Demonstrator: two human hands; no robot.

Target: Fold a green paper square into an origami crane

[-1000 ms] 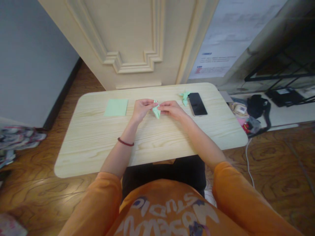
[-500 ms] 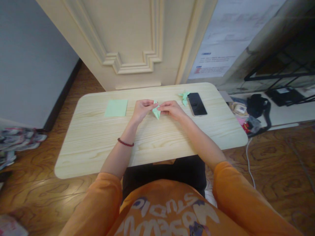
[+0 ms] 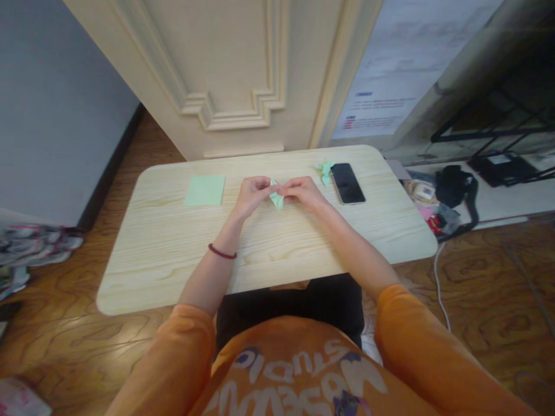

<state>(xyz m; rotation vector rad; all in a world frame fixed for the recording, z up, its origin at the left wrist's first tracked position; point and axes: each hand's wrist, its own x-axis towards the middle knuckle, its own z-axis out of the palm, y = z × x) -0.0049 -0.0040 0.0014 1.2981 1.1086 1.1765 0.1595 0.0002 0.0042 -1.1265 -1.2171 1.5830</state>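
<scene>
A small folded piece of light green paper (image 3: 276,198) sits between my hands over the middle of the pale wooden table (image 3: 173,248). My left hand (image 3: 251,195) pinches its left side with closed fingers. My right hand (image 3: 304,192) pinches its right side, fingers also closed. The paper's lower point shows below my fingertips; its upper part is partly hidden by them. A flat square sheet of green paper (image 3: 204,190) lies to the left of my left hand.
A finished green paper figure (image 3: 325,171) lies by a black phone (image 3: 347,183) at the table's far right. A cream panelled door stands behind the table. Bags and a cable lie on the floor to the right, cloth to the left.
My two hands have drawn slightly closer together on the folded paper, which has shifted a little; everything else on the table stays put.
</scene>
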